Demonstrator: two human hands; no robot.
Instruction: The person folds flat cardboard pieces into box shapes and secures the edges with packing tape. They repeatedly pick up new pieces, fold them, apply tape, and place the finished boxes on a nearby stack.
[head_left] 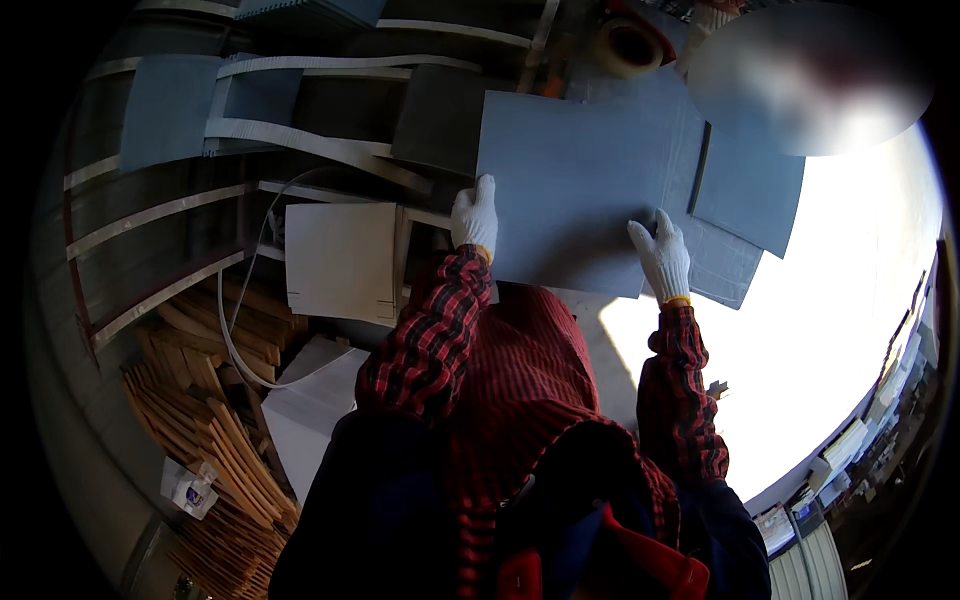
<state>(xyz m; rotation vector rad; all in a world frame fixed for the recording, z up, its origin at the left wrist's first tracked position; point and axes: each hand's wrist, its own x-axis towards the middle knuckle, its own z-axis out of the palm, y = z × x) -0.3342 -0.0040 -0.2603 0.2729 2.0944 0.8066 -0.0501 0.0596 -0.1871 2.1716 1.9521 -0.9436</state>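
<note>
A flat blue-grey sheet (565, 180) lies in front of me on a work surface. My left hand (476, 213), in a white knit glove, is closed on its left edge, with the thumb on top. Over the sheet's right edge is my right hand (663, 256), gloved alike, its thumb and fingers apart. A dark shadow falls on the sheet beside it; whether the fingertips touch is hard to tell. More grey sheets (750, 195) lie to the right, partly overlapping.
Another person's gloved hand (712, 18) shows at the top right, near a tape roll (628, 47). Rack shelves (160, 215) with grey panels stand left. Below them are a pale box (342, 260), a white hose (226, 325) and stacked wooden slats (225, 440). Sunlit floor (820, 330) glares right.
</note>
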